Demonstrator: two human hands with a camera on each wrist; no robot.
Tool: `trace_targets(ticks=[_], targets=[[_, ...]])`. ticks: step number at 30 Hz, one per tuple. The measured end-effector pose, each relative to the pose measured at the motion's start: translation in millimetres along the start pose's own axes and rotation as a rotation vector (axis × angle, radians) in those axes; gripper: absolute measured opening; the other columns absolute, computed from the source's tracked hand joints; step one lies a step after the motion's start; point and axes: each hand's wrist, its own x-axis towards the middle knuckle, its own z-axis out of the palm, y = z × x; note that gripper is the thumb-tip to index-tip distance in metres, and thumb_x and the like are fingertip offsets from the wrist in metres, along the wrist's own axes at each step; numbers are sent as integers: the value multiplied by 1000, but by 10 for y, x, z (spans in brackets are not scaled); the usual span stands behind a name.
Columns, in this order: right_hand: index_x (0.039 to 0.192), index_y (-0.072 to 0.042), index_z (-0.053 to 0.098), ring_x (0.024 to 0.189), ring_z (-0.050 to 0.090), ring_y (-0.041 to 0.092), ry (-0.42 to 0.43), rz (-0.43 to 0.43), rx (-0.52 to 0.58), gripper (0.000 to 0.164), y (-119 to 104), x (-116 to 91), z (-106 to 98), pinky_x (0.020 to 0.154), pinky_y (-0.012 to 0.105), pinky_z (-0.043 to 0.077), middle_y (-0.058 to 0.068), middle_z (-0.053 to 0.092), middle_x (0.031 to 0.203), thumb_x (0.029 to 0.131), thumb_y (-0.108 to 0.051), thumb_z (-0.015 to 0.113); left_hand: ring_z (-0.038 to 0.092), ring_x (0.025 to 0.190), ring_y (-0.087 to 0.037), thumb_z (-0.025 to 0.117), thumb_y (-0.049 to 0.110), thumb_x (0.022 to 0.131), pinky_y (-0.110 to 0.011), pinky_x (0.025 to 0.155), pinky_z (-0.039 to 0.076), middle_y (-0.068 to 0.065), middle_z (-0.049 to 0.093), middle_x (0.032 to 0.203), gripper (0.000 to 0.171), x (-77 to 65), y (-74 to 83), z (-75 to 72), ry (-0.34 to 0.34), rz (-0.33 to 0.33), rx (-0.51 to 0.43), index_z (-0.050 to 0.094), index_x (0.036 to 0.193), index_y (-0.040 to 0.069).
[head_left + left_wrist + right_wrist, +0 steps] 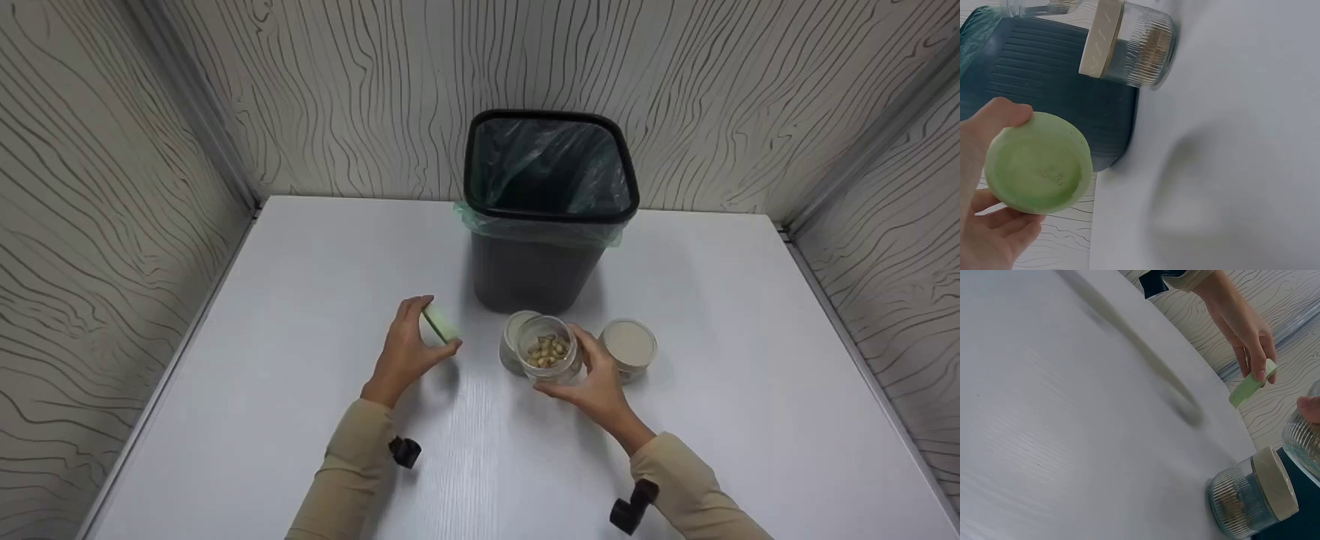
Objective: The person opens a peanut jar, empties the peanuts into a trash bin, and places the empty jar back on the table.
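Note:
My left hand (405,351) grips a round pale-green lid (441,324) by its rim, thumb on one side and fingers on the other. The lid is tilted on edge above the table; the left wrist view shows its recessed face. With my right hand (598,386) I hold an uncovered ribbed glass jar (1301,433), tipped so that several tan nut-like pieces (548,351) show inside. Just behind it, partly hidden, a second jar (513,330) wears a beige lid. A third jar (630,345), also beige-lidded, stands right of my right hand.
A dark bin (534,270) lined with a thin greenish bag (495,225) stands at the back of the white table (315,285), behind the jars. Wood-patterned panels (360,97) enclose the table at the back and both sides.

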Motion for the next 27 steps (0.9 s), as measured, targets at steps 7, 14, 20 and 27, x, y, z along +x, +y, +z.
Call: trace_targets(ticks=[7, 14, 20, 27], targets=[[136, 2, 48, 128, 52, 21, -1, 13, -4, 90, 7, 7, -8, 113, 33, 43, 17, 56, 135, 58, -9, 92, 54, 124, -37, 82, 21, 73, -46, 105, 49, -24, 53, 129, 72, 11, -68, -3, 14, -8, -10, 48, 131, -7], [137, 1, 47, 129, 50, 15, -8, 32, 22, 91, 10, 11, -21, 113, 27, 41, 17, 55, 137, 58, -9, 91, 53, 124, -37, 82, 21, 74, -47, 106, 48, -25, 54, 130, 73, 6, -118, -8, 13, -34, -4, 47, 131, -8], [140, 5, 41, 136, 45, 29, -26, 89, 73, 93, 6, 25, -22, 113, 18, 36, 21, 49, 143, 60, -4, 89, 54, 122, -37, 81, 21, 75, -48, 104, 49, -26, 53, 131, 73, -12, -175, -19, 22, -76, 5, 46, 133, -7], [141, 8, 38, 143, 36, 37, -31, 159, 107, 96, -6, 46, -21, 120, 44, 28, 25, 43, 147, 60, -2, 88, 56, 118, -37, 81, 17, 76, -48, 101, 51, -25, 52, 130, 72, -31, -258, -19, 59, -106, -16, 44, 133, -7]])
